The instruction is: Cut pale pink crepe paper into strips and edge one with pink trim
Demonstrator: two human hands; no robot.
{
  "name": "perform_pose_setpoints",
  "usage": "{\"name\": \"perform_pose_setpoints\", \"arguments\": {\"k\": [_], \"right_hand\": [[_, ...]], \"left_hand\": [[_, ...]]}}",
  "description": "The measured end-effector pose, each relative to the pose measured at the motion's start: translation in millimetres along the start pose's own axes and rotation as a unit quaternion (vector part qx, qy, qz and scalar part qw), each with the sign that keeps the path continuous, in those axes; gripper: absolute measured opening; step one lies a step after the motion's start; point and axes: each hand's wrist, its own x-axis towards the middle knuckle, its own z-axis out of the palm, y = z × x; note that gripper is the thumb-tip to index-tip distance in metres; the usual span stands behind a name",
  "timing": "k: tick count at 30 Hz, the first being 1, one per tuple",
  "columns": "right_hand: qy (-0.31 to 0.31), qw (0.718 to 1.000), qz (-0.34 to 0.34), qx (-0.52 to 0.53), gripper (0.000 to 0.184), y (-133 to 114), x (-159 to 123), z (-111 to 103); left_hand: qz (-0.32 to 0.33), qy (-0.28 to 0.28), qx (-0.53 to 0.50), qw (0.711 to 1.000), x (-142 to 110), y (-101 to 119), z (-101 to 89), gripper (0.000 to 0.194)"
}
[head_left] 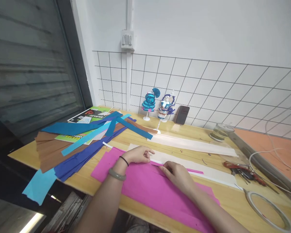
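A large magenta paper sheet lies along the table's front edge, with a narrow folded band along its far side. My left hand, wearing a black band and a grey bangle, is curled over that far edge, its index finger raised. To its right, my right hand pinches the same edge between thumb and fingers. Beyond both hands runs a white paper strip with a thin magenta strip on it. Part of the fold is hidden under my fingers.
Blue, teal and brown paper strips fan over booklets at left. Two paper figures on stands and a phone stand at the back. At right are a glass jar, scissors and a tape roll.
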Motion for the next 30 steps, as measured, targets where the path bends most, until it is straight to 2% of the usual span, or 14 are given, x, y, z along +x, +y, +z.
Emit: {"name": "perform_pose_setpoints", "arguments": {"k": [11, 30], "right_hand": [[0.007, 1.0, -0.003, 0.012, 0.033, -0.2, 2.1, 0.7], [0.008, 1.0, -0.007, 0.022, 0.035, -1.0, 1.9, 4.0]], "left_hand": [[-0.002, 0.001, -0.02, 1.0, -3.1, 4.7, -0.9, 0.051], [0.004, -0.008, -0.037, 0.999, -2.2, -1.0, -1.3, 0.054]]}}
